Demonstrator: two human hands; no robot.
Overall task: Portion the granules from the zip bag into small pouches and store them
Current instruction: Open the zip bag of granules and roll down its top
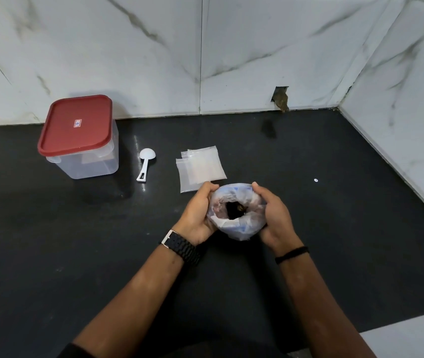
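Now you are cupping crumpled translucent plastic zip bag (236, 213) between left hand (198, 215) and right hand (275, 218), mouth facing up; white plastic scoop (146, 162) lying toward counter's back-left, nearer left hand.

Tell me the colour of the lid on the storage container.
The lid is dark red with a small label, seen best in the head view.
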